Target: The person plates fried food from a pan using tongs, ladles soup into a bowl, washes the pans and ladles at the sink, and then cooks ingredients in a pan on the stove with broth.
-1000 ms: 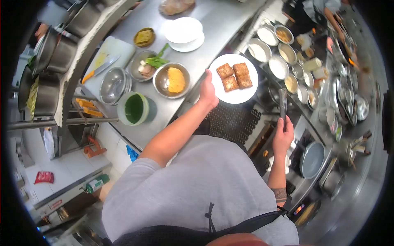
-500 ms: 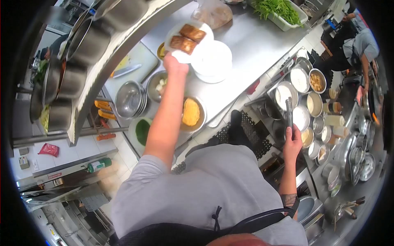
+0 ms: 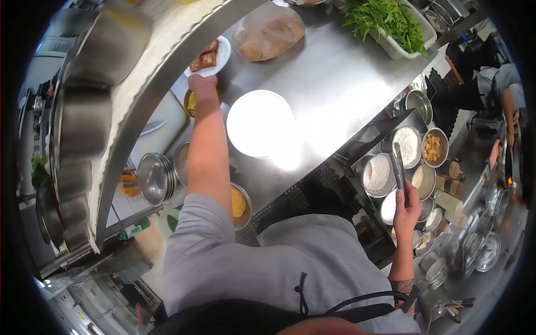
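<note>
My left hand [image 3: 203, 85] grips the near rim of a white plate [image 3: 224, 54] at the far side of the steel counter. On the plate lie browned, slab-like food pieces [image 3: 205, 58], partly cut off from view by the shelf edge. My right hand [image 3: 408, 207] is closed around metal tongs [image 3: 398, 167], whose tips reach over the bowls of white powder [image 3: 378, 172]. Other white plates [image 3: 259, 124] sit on the counter to the right of my left forearm. Below my left hand is a yellowish container [image 3: 191, 104], partly hidden by my arm.
An overhead shelf [image 3: 162, 84] with metal pots [image 3: 84, 120] runs along the left. Beneath it are nested steel bowls [image 3: 154, 177] and a knife [image 3: 152, 128] on a cutting board [image 3: 165, 131]. A bagged item [image 3: 269, 33] and a basket of greens [image 3: 399, 47] stand far back. Another person [image 3: 497, 84] works at right.
My left hand has carried the plate of browned pieces leftward, away from the other white plates and toward the shelf. My right hand still holds the tongs. The camera view has shifted.
</note>
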Available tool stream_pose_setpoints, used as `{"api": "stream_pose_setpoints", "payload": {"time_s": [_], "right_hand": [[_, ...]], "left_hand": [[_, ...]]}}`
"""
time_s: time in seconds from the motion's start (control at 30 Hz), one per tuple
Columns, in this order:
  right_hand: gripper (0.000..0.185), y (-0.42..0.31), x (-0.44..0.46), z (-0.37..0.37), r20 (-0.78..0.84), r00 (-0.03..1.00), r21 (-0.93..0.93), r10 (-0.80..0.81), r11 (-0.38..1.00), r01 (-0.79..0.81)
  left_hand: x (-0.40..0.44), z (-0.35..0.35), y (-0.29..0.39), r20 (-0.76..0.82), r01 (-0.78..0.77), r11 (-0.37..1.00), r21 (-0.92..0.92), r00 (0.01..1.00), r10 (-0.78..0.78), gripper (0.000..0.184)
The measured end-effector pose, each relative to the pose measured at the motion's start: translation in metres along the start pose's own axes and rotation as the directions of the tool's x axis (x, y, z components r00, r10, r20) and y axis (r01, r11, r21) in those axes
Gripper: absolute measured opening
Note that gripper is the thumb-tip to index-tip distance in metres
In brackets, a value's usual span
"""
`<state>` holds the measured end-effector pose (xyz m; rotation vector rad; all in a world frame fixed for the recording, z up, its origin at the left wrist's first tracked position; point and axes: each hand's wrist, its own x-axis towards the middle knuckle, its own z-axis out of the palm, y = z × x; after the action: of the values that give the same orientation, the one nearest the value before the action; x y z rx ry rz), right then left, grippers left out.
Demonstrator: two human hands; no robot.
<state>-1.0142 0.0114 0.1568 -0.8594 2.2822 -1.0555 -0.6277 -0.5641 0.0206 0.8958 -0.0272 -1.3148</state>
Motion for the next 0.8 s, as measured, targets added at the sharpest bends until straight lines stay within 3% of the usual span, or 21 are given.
{"api": "stream_pose_setpoints", "payload": {"time_s": [0.07,0.17,0.23,0.27,0.3,0.4,0.43,0.47,0.5,0.53,0.57,0.6,0.63,0.67,0.7,0.73,0.77,0.8], "right_hand": [[0.035,0.005,0.006,0.0,-0.021,1.0,-0.007,0.009,1.0,-0.009],[0.036,0.012,0.006,-0.004,0.033,0.997,-0.071,0.075,0.995,-0.072],[0.037,0.008,0.006,-0.003,0.027,0.997,-0.085,0.067,0.994,-0.064],[0.037,0.006,0.004,-0.002,0.03,0.998,-0.092,0.057,0.994,-0.054],[0.038,0.006,0.001,0.001,0.016,1.0,-0.076,0.014,0.997,-0.013],[0.036,-0.007,-0.012,0.008,0.055,0.998,-0.039,-0.016,0.999,0.018],[0.035,-0.019,-0.019,0.01,0.056,0.998,-0.076,-0.024,0.997,0.028],[0.035,-0.021,-0.026,0.014,0.034,0.999,-0.066,-0.024,0.997,0.027],[0.036,-0.018,-0.035,0.02,0.035,0.999,-0.033,-0.04,0.999,0.041],[0.036,-0.014,-0.048,0.025,0.022,0.999,-0.003,-0.043,0.999,0.043],[0.037,-0.014,-0.06,0.03,-0.016,0.994,-0.039,-0.11,0.993,0.109],[0.038,-0.016,-0.074,0.036,-0.072,0.984,-0.089,-0.163,0.984,0.156],[0.039,-0.018,-0.089,0.042,-0.066,0.998,0.016,-0.021,1.0,0.022],[0.041,-0.02,-0.109,0.046,-0.057,0.991,0.133,0.118,0.985,-0.11],[0.037,-0.026,-0.132,0.05,-0.054,0.975,0.323,0.218,0.927,-0.189],[0.034,-0.03,-0.153,0.054,-0.026,0.958,0.506,0.287,0.83,-0.235],[0.034,-0.028,-0.177,0.058,-0.088,0.942,0.528,0.325,0.817,-0.232],[0.031,-0.022,-0.202,0.065,-0.032,0.933,0.669,0.357,0.701,-0.245]], "left_hand": [[0.037,-0.003,-0.005,-0.033,0.0,1.0,0.001,0.999,0.0,0.051],[0.054,-0.006,-0.018,-0.075,-0.044,0.954,0.298,0.995,0.07,0.049],[0.012,0.026,-0.007,-0.246,0.043,0.985,0.17,0.969,0.001,0.047],[0.01,0.029,-0.006,-0.246,0.043,0.984,0.17,0.969,0.0,0.047],[0.01,0.034,-0.004,-0.238,0.041,0.919,0.392,0.969,0.058,0.045],[-0.001,0.04,0.007,-0.263,-0.037,0.928,0.372,0.954,0.144,0.04],[-0.012,0.028,0.019,-0.116,-0.17,0.702,0.692,0.933,0.34,0.039],[-0.024,0.011,0.029,0.099,-0.286,0.358,0.889,0.882,0.461,0.038],[-0.036,-0.005,0.035,0.348,-0.375,-0.044,0.926,0.804,0.482,0.037],[-0.039,-0.022,0.029,0.591,-0.423,-0.436,0.794,0.706,0.392,0.037],[-0.035,-0.033,0.009,0.784,-0.428,-0.745,0.511,0.588,0.2,0.037],[-0.074,-0.023,0.001,0.645,-0.582,-0.322,0.747,0.751,0.138,0.028],[-0.115,-0.011,-0.007,0.464,-0.429,0.509,0.746,0.884,0.065,0.019],[-0.159,0.002,-0.016,0.268,-0.135,0.85,0.51,0.963,-0.007,0.012],[-0.245,0.017,-0.01,0.417,-0.306,0.766,0.565,0.907,0.055,0.02],[-0.298,0.011,-0.015,0.613,-0.392,0.714,0.58,0.788,-0.065,0.026],[-0.341,-0.005,-0.013,0.758,-0.487,0.67,0.561,0.627,-0.179,0.031],[-0.378,-0.027,-0.006,0.871,-0.72,0.494,0.486,0.356,-0.338,0.033]]}}
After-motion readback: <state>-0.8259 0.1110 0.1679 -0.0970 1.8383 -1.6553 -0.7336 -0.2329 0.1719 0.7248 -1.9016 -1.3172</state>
